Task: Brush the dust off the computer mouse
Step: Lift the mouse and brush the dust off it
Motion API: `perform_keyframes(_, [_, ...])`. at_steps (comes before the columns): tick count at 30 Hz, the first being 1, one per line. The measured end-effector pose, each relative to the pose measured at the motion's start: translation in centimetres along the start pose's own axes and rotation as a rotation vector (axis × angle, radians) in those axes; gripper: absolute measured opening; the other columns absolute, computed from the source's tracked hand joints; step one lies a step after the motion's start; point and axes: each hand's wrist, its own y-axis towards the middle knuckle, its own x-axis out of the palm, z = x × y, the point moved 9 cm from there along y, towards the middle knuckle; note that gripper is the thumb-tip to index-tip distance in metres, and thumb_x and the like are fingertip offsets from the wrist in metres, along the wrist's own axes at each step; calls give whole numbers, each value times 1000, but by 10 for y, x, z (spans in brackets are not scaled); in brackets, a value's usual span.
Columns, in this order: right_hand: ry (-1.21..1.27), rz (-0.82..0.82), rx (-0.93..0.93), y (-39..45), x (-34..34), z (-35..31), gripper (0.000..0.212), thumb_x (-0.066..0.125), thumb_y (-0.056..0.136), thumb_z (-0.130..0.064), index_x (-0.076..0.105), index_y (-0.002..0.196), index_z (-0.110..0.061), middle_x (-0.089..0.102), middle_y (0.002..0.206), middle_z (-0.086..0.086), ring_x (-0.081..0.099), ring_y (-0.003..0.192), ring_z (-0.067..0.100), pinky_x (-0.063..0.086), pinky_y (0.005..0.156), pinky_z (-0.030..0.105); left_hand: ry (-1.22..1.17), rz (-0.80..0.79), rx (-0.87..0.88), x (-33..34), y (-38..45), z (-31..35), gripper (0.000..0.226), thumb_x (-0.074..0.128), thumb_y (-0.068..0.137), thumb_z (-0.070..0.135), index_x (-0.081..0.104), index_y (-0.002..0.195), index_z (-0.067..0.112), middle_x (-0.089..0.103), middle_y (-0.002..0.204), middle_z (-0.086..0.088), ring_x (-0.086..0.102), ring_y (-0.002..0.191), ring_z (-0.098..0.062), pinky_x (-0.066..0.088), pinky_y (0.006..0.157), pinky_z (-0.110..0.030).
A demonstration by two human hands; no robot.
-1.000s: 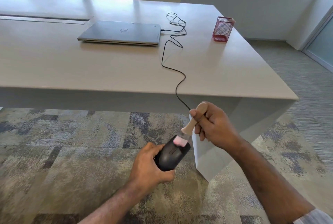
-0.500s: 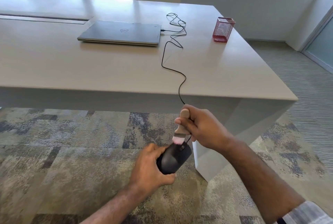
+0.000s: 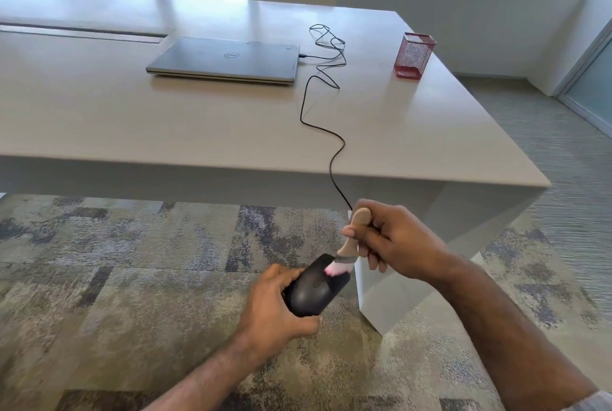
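Black mouse [image 3: 314,291] sits gripped in our left hand [image 3: 275,308], held off the table [image 3: 198,132] so dust falls away; our right hand [image 3: 394,245] is closed round the brush [image 3: 347,248], bristles touching its front.

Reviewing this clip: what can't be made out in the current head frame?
- Dust on the mouse: too fine to see on the black shell.
- Underside and near side of the mouse: covered by the left hand.
- Middle of the brush handle: wrapped by the right hand.
- Cable end at the mouse: hidden behind the right hand.
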Motion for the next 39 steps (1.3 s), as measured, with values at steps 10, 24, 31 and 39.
perform_keyframes(10, [9,-6,-32,-10,12,-10,15,67,92,-25,58,85,-15,65,69,16,65,55,33,54,47,35,20,-16,-13,-1,3,2,58,82,43,46,64,98,46,54,94,14,58,83,-2,57,67,-21])
perform_keyframes(24, [60,386,-32,-25,-29,23,21,69,88,-41,60,81,-24,67,68,9,65,53,33,53,44,38,-6,20,-69,-4,1,-4,69,90,48,43,65,112,39,55,100,13,60,86,-2,54,71,-14])
perform_keyframes(31, [199,425,-6,-42,10,42,14,71,85,-41,72,91,-29,64,80,15,57,74,50,51,52,65,-13,70,-140,-8,5,0,64,96,52,41,58,103,40,60,99,17,65,82,-4,52,63,-13])
perform_keyframes(39, [224,618,-30,-55,6,37,12,64,90,-47,69,89,-36,72,75,9,68,67,40,56,52,56,12,121,-175,-11,4,7,48,87,52,47,52,86,47,57,94,17,61,80,-2,48,62,-15])
